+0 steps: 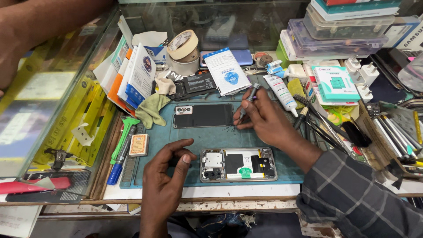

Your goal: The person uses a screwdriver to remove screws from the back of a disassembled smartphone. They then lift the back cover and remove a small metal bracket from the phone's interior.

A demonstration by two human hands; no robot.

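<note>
Opened phone [238, 165]: flat on blue-green mat [264, 136], near front edge, internals up, back removed. Touched at its left end by left hand [165, 176], fingers loosely curled, thumb and forefinger close together, grasping nothing visible. Back cover [203, 115]: dark, camera window at left, lying further back on mat, well apart from phone. Screwdriver [248, 102]: pinched upright in right hand [264, 119], tip down on mat just beside cover's right end. Tiny screws [224, 128] scattered near tip. Behind: tape roll [182, 44], white pouch [226, 71], white tube [281, 91], green cloth [151, 109]. Left of mat: green tool [122, 137], blue pen [118, 164]. Right: chargers [361, 75], tweezers [324, 125].
</note>
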